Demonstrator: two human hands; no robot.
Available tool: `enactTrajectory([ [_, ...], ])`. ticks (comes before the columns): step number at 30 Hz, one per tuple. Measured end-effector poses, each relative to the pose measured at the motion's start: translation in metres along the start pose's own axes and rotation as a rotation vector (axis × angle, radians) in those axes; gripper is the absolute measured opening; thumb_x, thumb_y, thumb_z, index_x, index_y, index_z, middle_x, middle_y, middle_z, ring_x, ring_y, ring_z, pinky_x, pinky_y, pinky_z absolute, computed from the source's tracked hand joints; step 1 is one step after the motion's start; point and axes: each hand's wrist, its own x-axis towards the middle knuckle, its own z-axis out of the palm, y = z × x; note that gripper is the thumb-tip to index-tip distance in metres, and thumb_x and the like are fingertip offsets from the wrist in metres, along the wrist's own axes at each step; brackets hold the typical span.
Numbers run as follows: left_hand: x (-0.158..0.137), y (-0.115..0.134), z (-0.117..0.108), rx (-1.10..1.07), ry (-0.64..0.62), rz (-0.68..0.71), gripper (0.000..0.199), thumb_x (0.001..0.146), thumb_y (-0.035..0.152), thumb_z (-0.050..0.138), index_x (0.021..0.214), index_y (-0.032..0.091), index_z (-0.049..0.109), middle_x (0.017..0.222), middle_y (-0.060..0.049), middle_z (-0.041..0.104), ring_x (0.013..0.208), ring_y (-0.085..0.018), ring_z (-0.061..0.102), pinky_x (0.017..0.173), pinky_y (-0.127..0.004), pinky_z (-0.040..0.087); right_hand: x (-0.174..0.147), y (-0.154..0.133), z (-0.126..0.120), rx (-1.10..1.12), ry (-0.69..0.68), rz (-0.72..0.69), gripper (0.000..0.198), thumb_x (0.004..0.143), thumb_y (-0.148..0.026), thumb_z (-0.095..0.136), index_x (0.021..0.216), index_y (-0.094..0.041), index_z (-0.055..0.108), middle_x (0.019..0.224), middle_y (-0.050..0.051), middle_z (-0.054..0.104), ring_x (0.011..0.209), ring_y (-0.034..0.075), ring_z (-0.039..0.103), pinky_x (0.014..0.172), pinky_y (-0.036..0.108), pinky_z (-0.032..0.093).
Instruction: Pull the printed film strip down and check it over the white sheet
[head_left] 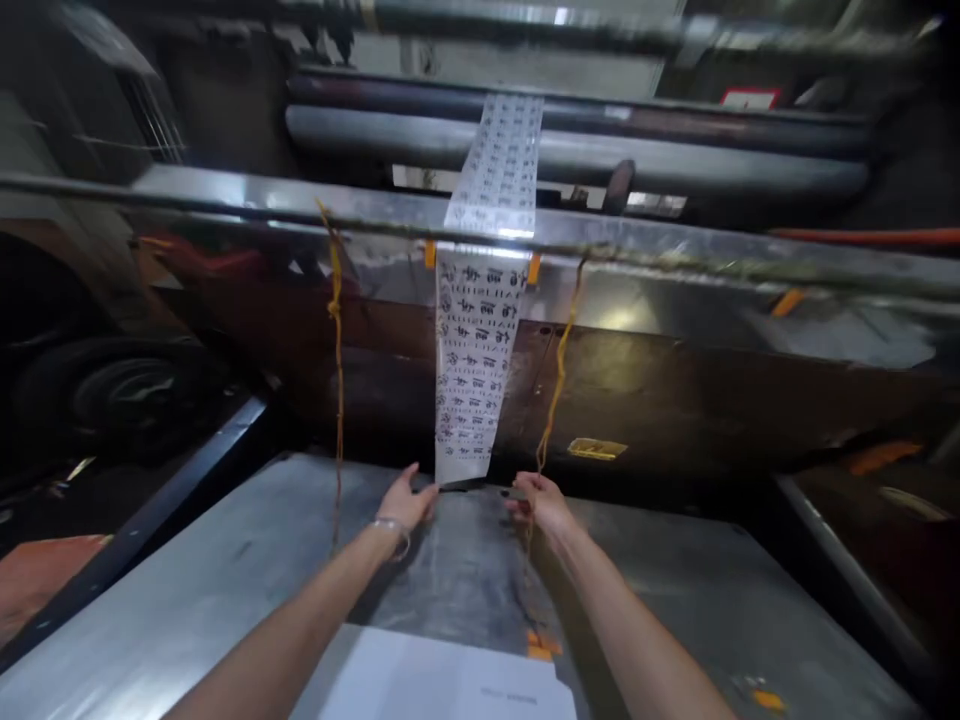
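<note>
A long white printed strip [476,350] with rows of dark characters hangs down over a shiny metal bar [675,245] of a large machine. My left hand [405,503] pinches the strip's lower left corner. My right hand [541,503] reaches to the strip's lower right end, fingers closed; whether it grips the strip or the yellow string [559,370] hanging there, I cannot tell. Both arms stretch forward over a grey metal table [225,580]. A thin bracelet sits on my left wrist.
A second yellow string [335,330] hangs left of the strip. Dark rollers [675,165] run across above the bar. A white sheet [442,680] lies on the table near me. Orange tape bits [540,645] mark the table. A black rail [150,520] borders the left.
</note>
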Motion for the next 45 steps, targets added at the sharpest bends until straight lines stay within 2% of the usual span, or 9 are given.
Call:
enactTrajectory([
  [2,0.044,-0.005,0.022,-0.092,-0.029,-0.041,0.061,0.088,0.018,0.056,0.142,0.012,0.03,0.124,-0.019,0.059,0.077,-0.018,0.069,0.066,-0.031,0.059,0.018,0.007,0.014,0.009,-0.02,0.01,0.02,0.093,-0.018,0.051,0.112,-0.01,0.051,0.108,0.011,0.059,0.052,0.008,0.062,0.039,0.015,0.046],
  [4,0.073,-0.014,0.037,-0.152,-0.068,-0.051,0.051,0.089,0.015,0.057,0.137,0.015,0.038,0.122,-0.015,0.06,0.074,-0.015,0.068,0.06,-0.026,0.057,0.032,0.013,0.024,0.025,-0.035,0.006,0.028,0.091,-0.015,0.053,0.118,-0.009,0.048,0.115,0.013,0.057,0.052,0.007,0.062,0.039,0.017,0.048],
  [7,0.099,-0.026,0.05,-0.193,-0.101,-0.024,0.037,0.087,0.014,0.061,0.123,0.013,0.052,0.108,-0.009,0.066,0.071,-0.013,0.066,0.059,-0.024,0.056,0.05,0.021,0.032,0.057,-0.035,-0.012,0.036,0.089,-0.013,0.055,0.123,-0.009,0.045,0.118,0.015,0.056,0.053,0.007,0.062,0.04,0.017,0.049],
  [11,0.117,-0.038,0.057,-0.219,-0.143,0.039,0.017,0.085,0.02,0.066,0.099,0.011,0.064,0.093,-0.005,0.069,0.078,-0.015,0.066,0.07,-0.03,0.057,0.067,0.029,0.037,0.098,-0.023,-0.039,0.043,0.089,-0.01,0.055,0.129,-0.007,0.04,0.109,0.013,0.059,0.057,0.007,0.063,0.043,0.015,0.049],
  [18,0.13,-0.052,0.061,-0.234,-0.192,0.081,0.005,0.087,0.014,0.063,0.085,0.011,0.065,0.079,-0.001,0.068,0.076,-0.014,0.065,0.083,-0.034,0.054,0.087,0.042,0.039,0.133,-0.067,-0.128,0.037,0.084,-0.009,0.058,0.121,-0.013,0.051,0.107,0.009,0.063,0.059,0.008,0.064,0.043,0.014,0.049],
  [25,0.136,-0.056,0.066,-0.214,-0.194,0.085,0.013,0.086,0.014,0.063,0.074,0.012,0.064,0.066,0.002,0.065,0.073,-0.015,0.066,0.085,-0.036,0.052,0.099,0.052,0.043,0.207,-0.037,-0.15,0.002,0.084,-0.01,0.058,0.084,-0.01,0.06,0.077,0.003,0.063,0.067,0.012,0.067,0.057,0.017,0.055],
  [35,0.133,-0.056,0.092,-0.253,-0.203,0.124,0.013,0.087,0.015,0.063,0.074,0.011,0.064,0.07,0.001,0.066,0.077,-0.015,0.067,0.085,-0.037,0.053,0.108,0.056,0.02,0.224,0.015,-0.214,0.006,0.08,-0.016,0.065,0.082,-0.01,0.064,0.076,0.002,0.066,0.071,0.011,0.067,0.069,0.019,0.055],
  [41,0.136,-0.059,0.083,-0.233,-0.152,0.156,0.019,0.086,0.026,0.066,0.073,0.013,0.063,0.072,0.0,0.066,0.076,-0.016,0.066,0.083,-0.038,0.053,0.104,0.06,0.027,0.211,-0.035,-0.219,0.02,0.071,-0.025,0.074,0.08,-0.01,0.065,0.074,0.003,0.065,0.073,0.014,0.066,0.07,0.022,0.054],
  [45,0.139,-0.06,0.076,-0.224,-0.119,0.154,0.023,0.089,0.035,0.063,0.085,0.012,0.064,0.081,-0.002,0.067,0.074,-0.015,0.064,0.077,-0.036,0.054,0.098,0.059,0.035,0.209,-0.077,-0.219,0.023,0.069,-0.025,0.073,0.085,-0.011,0.065,0.077,0.002,0.065,0.072,0.013,0.066,0.065,0.02,0.054],
])
